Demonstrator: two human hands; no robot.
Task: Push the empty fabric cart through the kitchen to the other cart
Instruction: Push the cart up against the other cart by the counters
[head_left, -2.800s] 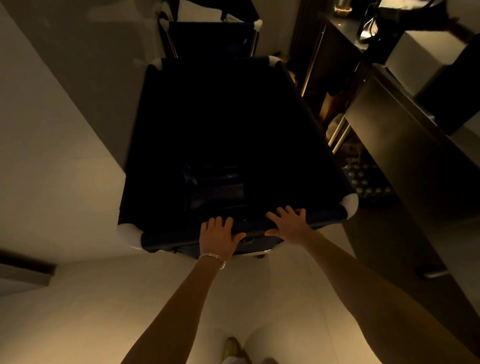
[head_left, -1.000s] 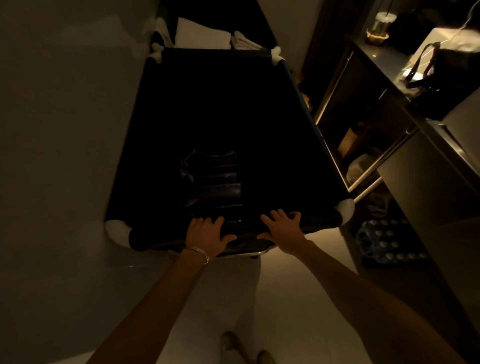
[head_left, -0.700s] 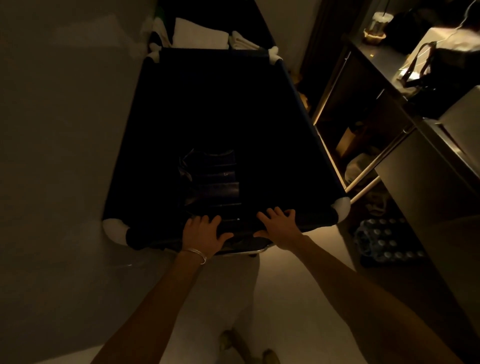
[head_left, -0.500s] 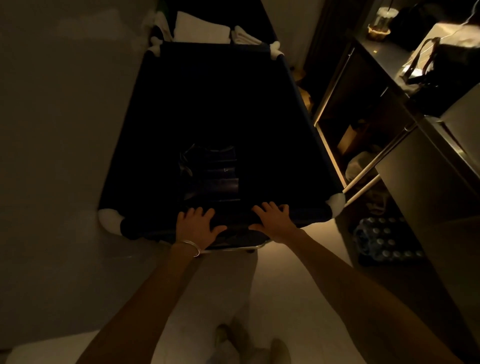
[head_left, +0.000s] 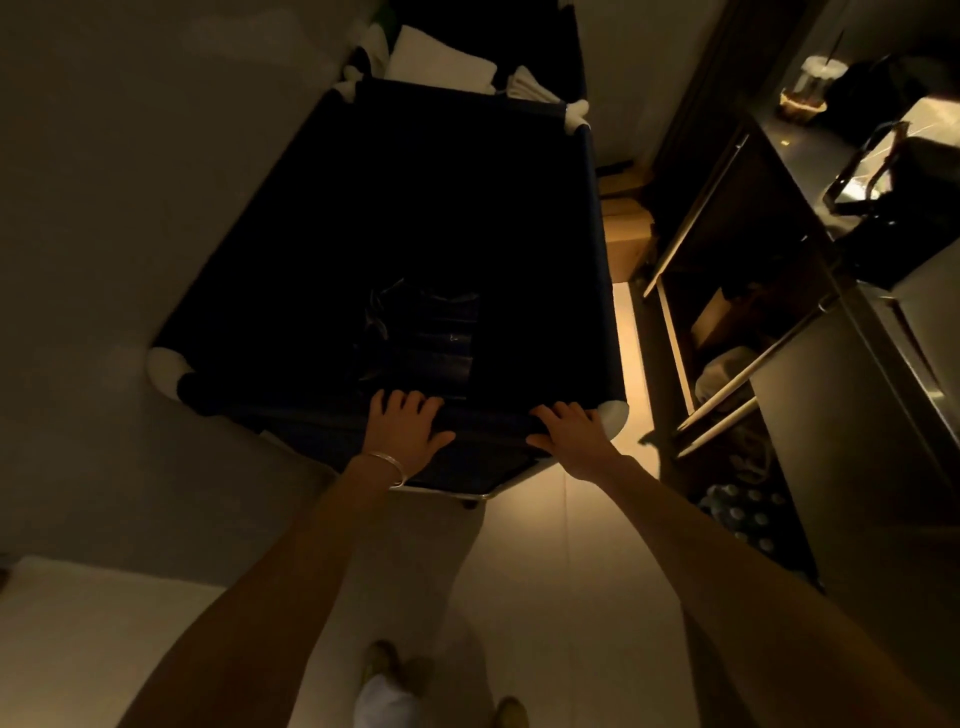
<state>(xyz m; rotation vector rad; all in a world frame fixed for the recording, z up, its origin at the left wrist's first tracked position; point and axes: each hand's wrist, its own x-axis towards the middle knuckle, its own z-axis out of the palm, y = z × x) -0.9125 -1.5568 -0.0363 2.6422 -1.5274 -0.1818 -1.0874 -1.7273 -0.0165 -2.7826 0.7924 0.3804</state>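
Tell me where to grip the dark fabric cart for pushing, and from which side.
Take the near top rail from behind, where the left hand and right hand rest. It runs crosswise facing you, so a push probably drives the cart straight. The cart's long sides run close to the wall and shelves.

Fabric cart (head_left: 363, 208) betw wall (head_left: 130, 208) L, shelves (head_left: 727, 332) R; other cart (head_left: 519, 41) beyond.

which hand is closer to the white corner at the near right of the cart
Right. The right hand rests on the near rim of the fabric cart, just beside the white corner; the left hand rests near that rim's middle, farther off.
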